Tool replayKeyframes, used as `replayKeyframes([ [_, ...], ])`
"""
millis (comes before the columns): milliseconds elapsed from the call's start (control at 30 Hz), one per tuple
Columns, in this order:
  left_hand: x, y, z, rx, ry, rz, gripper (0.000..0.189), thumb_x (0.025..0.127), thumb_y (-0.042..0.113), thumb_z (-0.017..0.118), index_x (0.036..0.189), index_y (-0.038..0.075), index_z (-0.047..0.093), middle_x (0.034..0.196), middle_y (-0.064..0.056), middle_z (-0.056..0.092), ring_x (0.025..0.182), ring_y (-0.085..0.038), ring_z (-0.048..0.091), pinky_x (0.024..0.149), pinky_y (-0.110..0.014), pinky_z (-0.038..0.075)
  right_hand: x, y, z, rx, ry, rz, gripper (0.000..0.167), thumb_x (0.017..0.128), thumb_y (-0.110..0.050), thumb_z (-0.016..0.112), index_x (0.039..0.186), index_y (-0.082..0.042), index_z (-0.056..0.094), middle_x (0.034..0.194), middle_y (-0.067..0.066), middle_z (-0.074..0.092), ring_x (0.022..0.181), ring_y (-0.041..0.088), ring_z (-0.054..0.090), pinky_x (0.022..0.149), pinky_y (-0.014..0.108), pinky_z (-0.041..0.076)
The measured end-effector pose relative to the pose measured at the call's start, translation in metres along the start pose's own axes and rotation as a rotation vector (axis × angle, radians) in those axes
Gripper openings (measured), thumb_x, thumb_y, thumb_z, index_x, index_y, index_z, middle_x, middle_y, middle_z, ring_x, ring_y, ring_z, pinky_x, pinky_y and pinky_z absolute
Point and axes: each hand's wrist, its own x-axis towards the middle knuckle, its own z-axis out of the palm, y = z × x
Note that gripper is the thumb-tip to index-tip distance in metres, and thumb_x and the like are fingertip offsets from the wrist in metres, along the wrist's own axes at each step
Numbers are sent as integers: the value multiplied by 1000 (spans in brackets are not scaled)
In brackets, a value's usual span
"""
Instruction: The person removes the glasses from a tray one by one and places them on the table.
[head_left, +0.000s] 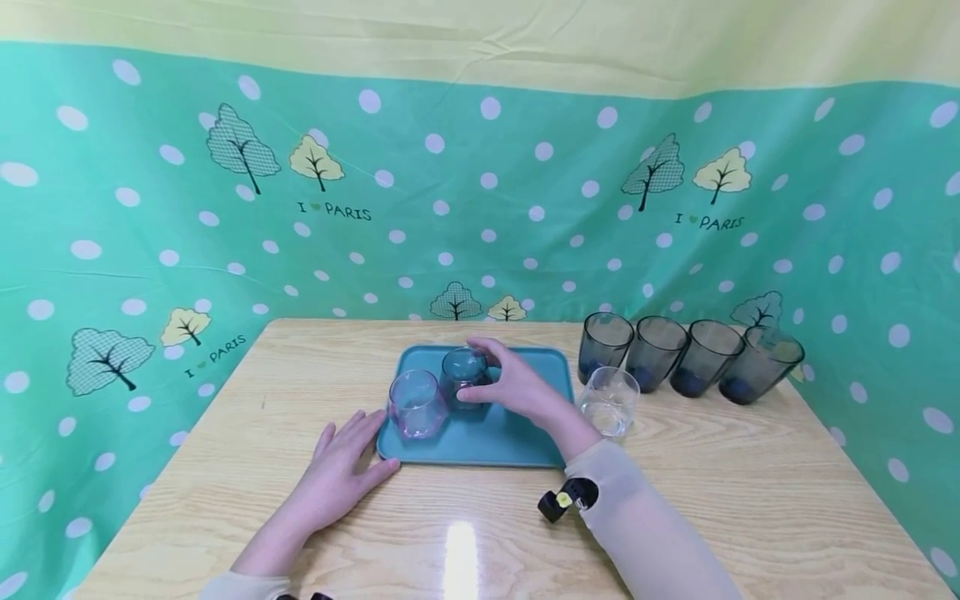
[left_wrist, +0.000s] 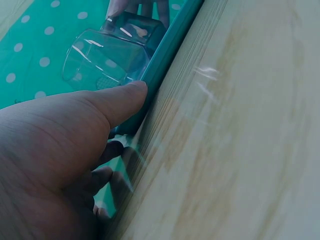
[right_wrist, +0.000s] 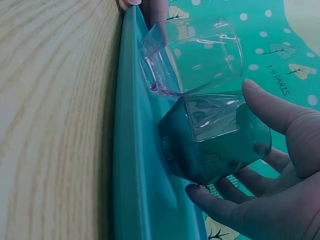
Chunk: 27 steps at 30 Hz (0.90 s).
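Note:
My right hand (head_left: 517, 387) reaches over the blue tray (head_left: 517, 437) and holds a dark, blue-grey tinted glass (right_wrist: 220, 140) with a faceted base. The thumb is at one side near the rim, and the fingers curve round the other side. Right beside it on the tray stands a clear glass with a pinkish base (head_left: 417, 408). At the tray's left end lies my left hand (head_left: 341, 471), fingers extended, with the thumb at the front corner. The left wrist view shows that thumb (left_wrist: 122, 102) against the tray's rim.
Just right of the tray, partly behind my right forearm, stands a clear glass (head_left: 611, 404). Several tall dark tumblers (head_left: 656, 354) stand in a row at the back right of the wooden table (head_left: 300, 375). A green dotted cloth (head_left: 487, 208) hangs behind.

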Motion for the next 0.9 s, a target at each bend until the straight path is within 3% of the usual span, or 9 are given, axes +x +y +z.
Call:
replayKeyframes([
  [367, 1, -1, 0, 3, -4, -4, 82, 105, 46, 76, 168, 5, 44, 165, -22, 52, 160, -50, 32, 127, -77, 5, 0, 1, 2, 3, -8, 7, 94, 91, -25, 95, 170, -24, 44, 169, 8, 46, 159, 36, 39, 124, 63, 38],
  [900, 1, -2, 1, 3, -5, -7, 83, 105, 46, 77, 168, 4, 44, 166, -22, 52, 161, -50, 32, 127, -77, 5, 2, 5, 5, 13, 16, 31, 91, 91, -23, 96, 168, -27, 47, 166, 11, 50, 156, 36, 43, 122, 63, 41],
])
